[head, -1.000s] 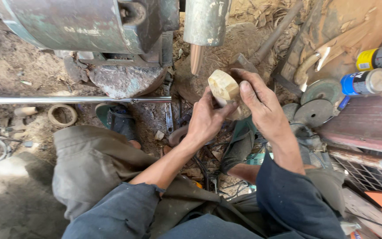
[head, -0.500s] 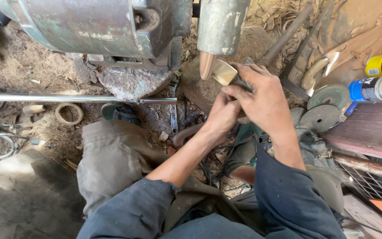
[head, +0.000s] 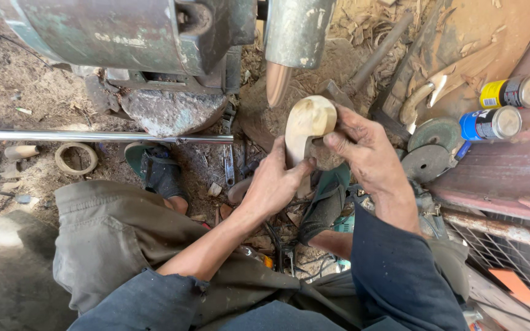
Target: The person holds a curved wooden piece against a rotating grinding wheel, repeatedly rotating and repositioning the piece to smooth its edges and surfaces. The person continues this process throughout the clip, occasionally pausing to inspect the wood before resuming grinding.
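I grip the half-shaped wooden blank (head: 307, 125) with left hand (head: 275, 184) and right hand (head: 366, 150), fingers closed, below the cone tip (head: 277, 83); its surface remains rough.

Sunlight is falling on a dirt floor (head: 26, 92) strewn with wood shavings (head: 363, 24); reddish boards (head: 498, 178), perhaps a wall, are running along the right.

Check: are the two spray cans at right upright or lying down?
Lying down: the yellow-labelled spray can and blue-labelled spray can rest on their sides, ends facing right.
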